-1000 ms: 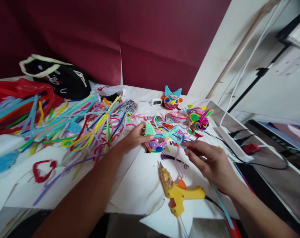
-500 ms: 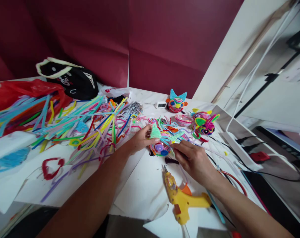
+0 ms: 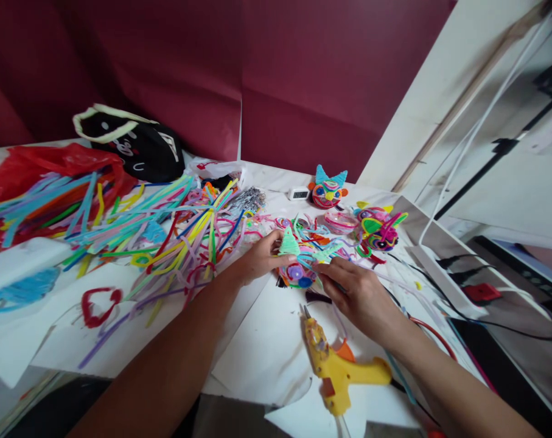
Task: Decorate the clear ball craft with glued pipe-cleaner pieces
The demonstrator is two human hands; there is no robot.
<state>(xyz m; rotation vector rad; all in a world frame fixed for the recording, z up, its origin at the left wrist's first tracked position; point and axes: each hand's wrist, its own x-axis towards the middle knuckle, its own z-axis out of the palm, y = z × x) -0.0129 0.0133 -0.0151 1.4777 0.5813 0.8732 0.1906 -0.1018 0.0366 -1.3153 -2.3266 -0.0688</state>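
Between my hands, on the table, is a colourful pipe-cleaner animal head point(image 3: 297, 271) with a purple and a blue round eye. A light green pointed ear point(image 3: 289, 243) stands up on its left side. My left hand point(image 3: 263, 258) is wrapped round that side, thumb in front below the ear. My right hand point(image 3: 349, 283) pinches at the head's upper right, by several blue strands and a light green piece point(image 3: 328, 252); what exactly its fingers hold is hidden. In front of the head lies a yellow hot glue gun point(image 3: 333, 368), nozzle pointing away from me.
Loose pipe cleaners point(image 3: 184, 225) cover the left side, beside a red plastic bag point(image 3: 66, 161). Two finished heads, one blue-eared point(image 3: 329, 190) and one pink point(image 3: 380, 230), stand behind. A power strip point(image 3: 453, 283) with cables borders the right. A black bag point(image 3: 141, 152) sits at the back left.
The whole view has shifted slightly, so things appear a little further right. Both hands keep nearly the same places at the pipe-cleaner head.
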